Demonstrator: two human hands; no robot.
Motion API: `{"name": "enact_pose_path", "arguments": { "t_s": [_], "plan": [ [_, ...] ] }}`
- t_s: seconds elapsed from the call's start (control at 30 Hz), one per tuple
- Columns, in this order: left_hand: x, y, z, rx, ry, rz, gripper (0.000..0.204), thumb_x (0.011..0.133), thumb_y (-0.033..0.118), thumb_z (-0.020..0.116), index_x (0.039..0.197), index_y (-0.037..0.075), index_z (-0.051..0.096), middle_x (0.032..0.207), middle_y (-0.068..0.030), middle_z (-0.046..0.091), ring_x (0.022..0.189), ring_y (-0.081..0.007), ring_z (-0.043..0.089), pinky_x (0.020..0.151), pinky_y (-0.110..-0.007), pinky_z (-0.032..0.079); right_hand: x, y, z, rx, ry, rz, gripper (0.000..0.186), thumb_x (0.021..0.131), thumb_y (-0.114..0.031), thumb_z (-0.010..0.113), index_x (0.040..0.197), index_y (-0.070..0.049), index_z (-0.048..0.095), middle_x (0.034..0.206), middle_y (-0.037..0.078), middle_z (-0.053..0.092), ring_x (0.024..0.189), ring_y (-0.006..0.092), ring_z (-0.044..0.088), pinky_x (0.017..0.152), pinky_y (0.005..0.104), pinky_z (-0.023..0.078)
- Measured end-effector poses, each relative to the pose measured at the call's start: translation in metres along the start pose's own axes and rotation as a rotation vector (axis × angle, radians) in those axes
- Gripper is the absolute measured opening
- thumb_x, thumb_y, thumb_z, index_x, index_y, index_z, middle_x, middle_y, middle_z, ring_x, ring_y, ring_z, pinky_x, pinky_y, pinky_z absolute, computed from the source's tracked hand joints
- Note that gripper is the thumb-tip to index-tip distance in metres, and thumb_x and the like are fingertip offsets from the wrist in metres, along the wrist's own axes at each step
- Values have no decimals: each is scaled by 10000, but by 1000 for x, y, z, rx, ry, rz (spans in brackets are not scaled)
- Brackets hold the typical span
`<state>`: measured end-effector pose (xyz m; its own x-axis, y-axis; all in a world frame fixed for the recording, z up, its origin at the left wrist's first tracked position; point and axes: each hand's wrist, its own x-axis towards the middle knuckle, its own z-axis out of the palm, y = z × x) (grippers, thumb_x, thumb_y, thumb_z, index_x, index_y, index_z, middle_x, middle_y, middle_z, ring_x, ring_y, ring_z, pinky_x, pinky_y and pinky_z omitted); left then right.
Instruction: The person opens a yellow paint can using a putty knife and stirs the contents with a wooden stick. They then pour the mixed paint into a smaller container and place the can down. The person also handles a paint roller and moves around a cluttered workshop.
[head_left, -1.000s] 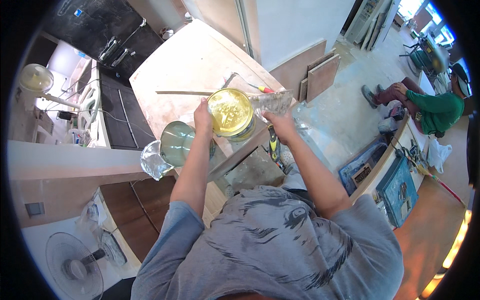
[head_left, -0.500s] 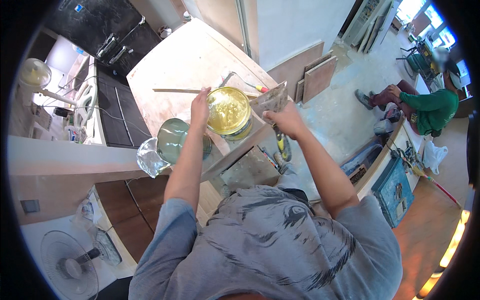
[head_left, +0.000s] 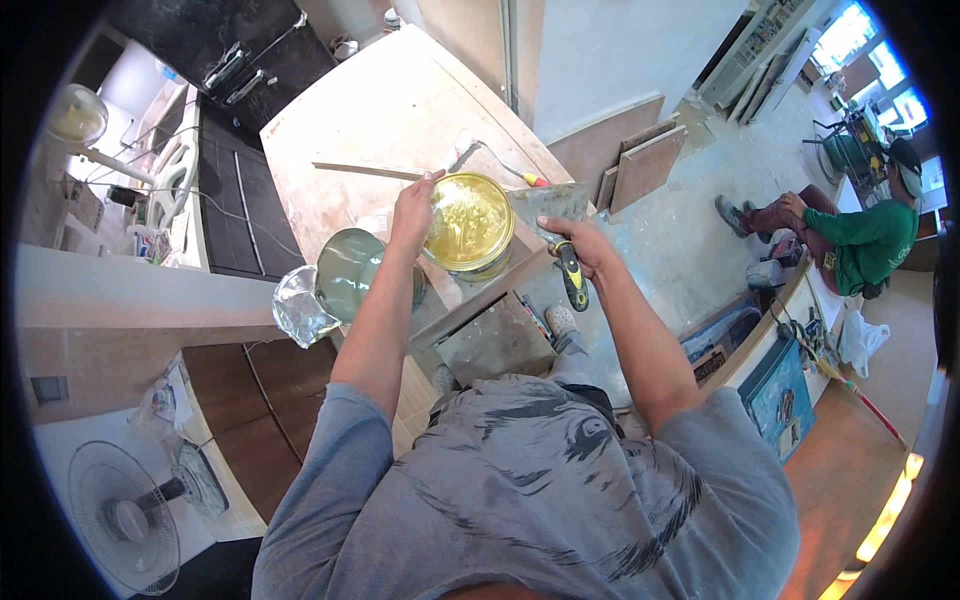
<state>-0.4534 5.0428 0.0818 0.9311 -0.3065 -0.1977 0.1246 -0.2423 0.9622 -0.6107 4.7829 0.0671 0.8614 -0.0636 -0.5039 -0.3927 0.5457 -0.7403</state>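
Observation:
A metal can (head_left: 468, 226) with a shiny gold-yellow round top stands at the near edge of the pale wooden board. My left hand (head_left: 412, 212) grips its left rim, fingers along the edge. On the can's other side, my right hand (head_left: 583, 246) is closed around a putty knife (head_left: 572, 275) with a black-and-yellow handle. Its wide, stained blade points away from me, close beside the can. Left of the can, partly behind my left forearm, is an open can (head_left: 350, 262) with a grey-green inside. Crumpled silver foil (head_left: 300, 308) hangs at that can's side.
A flat wood strip (head_left: 365, 170) and a bent-wire tool with a red-and-yellow handle (head_left: 535, 181) lie on the wooden board (head_left: 350, 120). Panels (head_left: 648, 165) lean against the wall. At right sits a person in green (head_left: 860, 235). A fan (head_left: 125, 520) stands lower left.
The putty knife has turned in my right hand's grip, its blade now lower and flatter, its handle more in view. My left hand stays on the can's rim. The whole view has shifted slightly.

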Motion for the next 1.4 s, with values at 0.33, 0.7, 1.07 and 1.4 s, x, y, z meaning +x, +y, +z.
{"name": "enact_pose_path", "arguments": {
  "t_s": [0.33,0.7,1.07,1.4],
  "plan": [
    [-8,15,4,197,236,162,363,1012,310,571,1178,26,724,1183,-164,694,1078,-237,652,959,-340,477,33,53,-26,309,-118,54,233,886,-227,767,946,-59,616,691,36,614,485,111,557,422,228,414],
    [-15,60,-5,563,240,293,164,865,118,736,988,14,764,909,-147,707,823,-233,688,763,-349,536,-34,45,-63,1,239,-121,323,880,-195,778,1106,-9,642,859,47,679,623,127,608,537,253,489],
    [-162,63,4,202,164,133,293,959,211,690,775,4,595,665,16,511,626,-68,419,558,-272,363,-61,83,-87,261,116,101,428,899,-60,723,1288,-34,546,987,78,650,782,173,653,710,323,595],
    [-248,11,-26,235,84,-111,328,1009,232,625,778,-1,612,654,22,515,629,-60,434,557,-274,367,11,42,-72,-799,350,-153,294,780,-49,674,1053,29,598,733,97,638,540,165,616,507,339,511]
  ]
}}
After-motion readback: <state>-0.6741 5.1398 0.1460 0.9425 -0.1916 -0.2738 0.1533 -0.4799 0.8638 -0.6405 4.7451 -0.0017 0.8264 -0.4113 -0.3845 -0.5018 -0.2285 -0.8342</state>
